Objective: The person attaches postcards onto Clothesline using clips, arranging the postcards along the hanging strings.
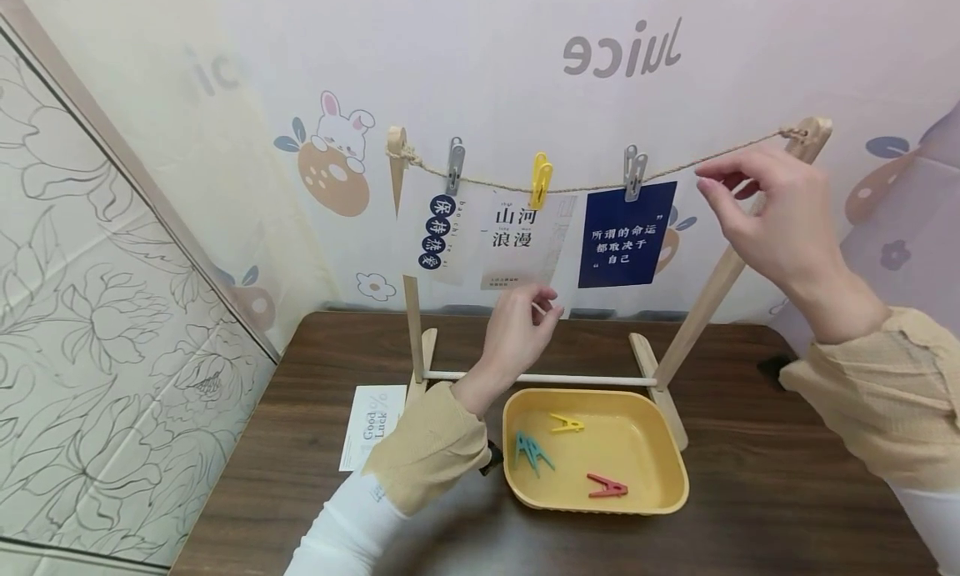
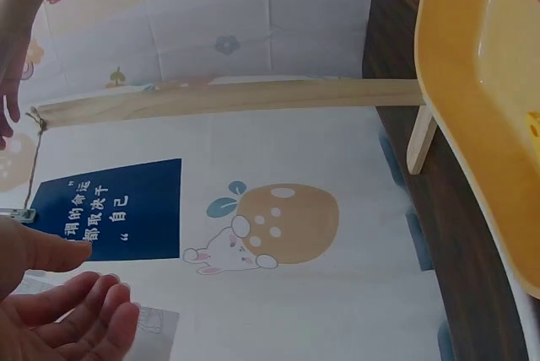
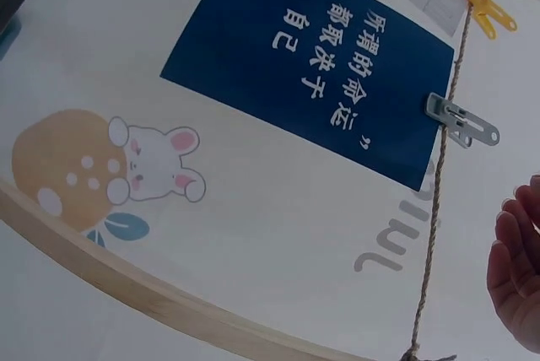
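Observation:
My left hand (image 1: 519, 330) hovers before the lower edge of the white card (image 1: 517, 242), fingers loosely bent with nothing between them. To the right of the blue card (image 1: 627, 236), my right hand (image 1: 772, 217) is beside the rope (image 1: 712, 156). Its fingers are loosely bent and hold nothing; in the right wrist view they stand apart from the rope. A grey clothespin (image 1: 634, 174) clips the blue card to the rope. A yellow clothespin (image 1: 540, 181) holds the white card, and another grey clothespin (image 1: 454, 166) holds the left card (image 1: 442, 242).
A yellow tray (image 1: 600, 505) with several clothespins stands on the brown table (image 1: 757, 476), before the wooden rack (image 1: 705, 309). A "Good Luck" card (image 1: 367, 422) lies to the tray's left, partly behind my left sleeve. A patterned curtain (image 1: 465, 59) hangs behind.

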The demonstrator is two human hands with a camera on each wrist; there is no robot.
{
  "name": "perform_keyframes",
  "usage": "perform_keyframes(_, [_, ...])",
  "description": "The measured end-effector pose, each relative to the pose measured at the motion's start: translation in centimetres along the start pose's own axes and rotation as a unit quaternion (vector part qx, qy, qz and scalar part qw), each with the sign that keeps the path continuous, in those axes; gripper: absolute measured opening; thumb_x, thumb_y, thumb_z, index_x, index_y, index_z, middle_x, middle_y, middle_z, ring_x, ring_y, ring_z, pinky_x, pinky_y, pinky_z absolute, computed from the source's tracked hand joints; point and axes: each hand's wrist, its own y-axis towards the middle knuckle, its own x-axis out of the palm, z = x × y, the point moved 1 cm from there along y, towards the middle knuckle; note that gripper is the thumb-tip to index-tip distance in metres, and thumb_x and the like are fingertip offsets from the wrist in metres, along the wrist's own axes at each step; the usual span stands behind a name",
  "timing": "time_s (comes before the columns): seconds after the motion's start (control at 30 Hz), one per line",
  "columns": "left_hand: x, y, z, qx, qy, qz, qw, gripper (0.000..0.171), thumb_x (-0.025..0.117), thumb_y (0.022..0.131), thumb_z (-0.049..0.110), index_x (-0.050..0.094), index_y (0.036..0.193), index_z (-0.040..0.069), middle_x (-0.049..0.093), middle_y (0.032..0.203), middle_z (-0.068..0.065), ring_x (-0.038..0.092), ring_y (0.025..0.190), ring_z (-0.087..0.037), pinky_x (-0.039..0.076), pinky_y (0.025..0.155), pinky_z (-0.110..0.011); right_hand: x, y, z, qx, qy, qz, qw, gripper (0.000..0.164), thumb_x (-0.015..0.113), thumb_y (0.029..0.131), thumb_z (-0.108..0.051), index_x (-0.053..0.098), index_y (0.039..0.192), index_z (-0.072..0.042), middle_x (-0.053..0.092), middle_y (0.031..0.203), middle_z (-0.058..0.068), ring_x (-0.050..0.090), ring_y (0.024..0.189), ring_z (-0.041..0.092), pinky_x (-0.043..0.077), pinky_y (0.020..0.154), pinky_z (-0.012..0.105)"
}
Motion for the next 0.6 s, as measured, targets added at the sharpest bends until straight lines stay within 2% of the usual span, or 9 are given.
perform_keyframes(0.17, [0.2,-1.4,-1.1,-0.017,0.021,-0.023,0.9994,0.014,0.065,0.081,0.012,0.063,0.092,0.004,0.059,0.074,0.001,0.051,0.063,-0.006,0.040,0.056,-0.016,-0.3,-1.8,0.1,-0.004,0.016,0.014,1.000,0.013,0.062,0.078,0.002,0.066,0.091,0.005,0.057,0.077,0.004,0.043,0.071,-0.012,0.034,0.066,0.008])
perform_keyframes(0.3, [0.4,-2.5,-1.7,-0.033,0.030,-0.042,0.9981,0.017,0.065,0.081,0.013,0.062,0.095,0.005,0.057,0.077,0.000,0.051,0.065,-0.008,0.040,0.055,-0.017,-0.4,-3.5,-0.1,-0.006,0.020,0.017,1.000,0.014,0.064,0.075,0.006,0.066,0.089,0.006,0.059,0.075,0.010,0.042,0.071,-0.013,0.033,0.067,0.008])
perform_keyframes(0.47, [0.7,-3.9,-2.5,-0.046,0.038,-0.060,0.9964,0.020,0.066,0.080,0.014,0.060,0.098,0.004,0.057,0.081,-0.002,0.053,0.070,-0.011,0.042,0.057,-0.019,-0.5,-5.7,-0.5,-0.011,0.008,0.003,1.000,0.016,0.065,0.073,0.006,0.066,0.088,0.004,0.061,0.075,0.012,0.040,0.074,-0.014,0.030,0.066,0.009])
perform_keyframes(0.6, [0.8,-4.8,-3.2,-0.053,0.049,-0.070,0.9950,0.023,0.065,0.081,0.016,0.059,0.099,0.004,0.057,0.088,-0.004,0.055,0.077,-0.015,0.044,0.064,-0.022,-0.4,-7.4,-0.7,-0.012,0.003,-0.007,1.000,0.017,0.066,0.073,0.003,0.067,0.089,0.001,0.061,0.075,0.009,0.042,0.075,-0.010,0.029,0.066,0.009])
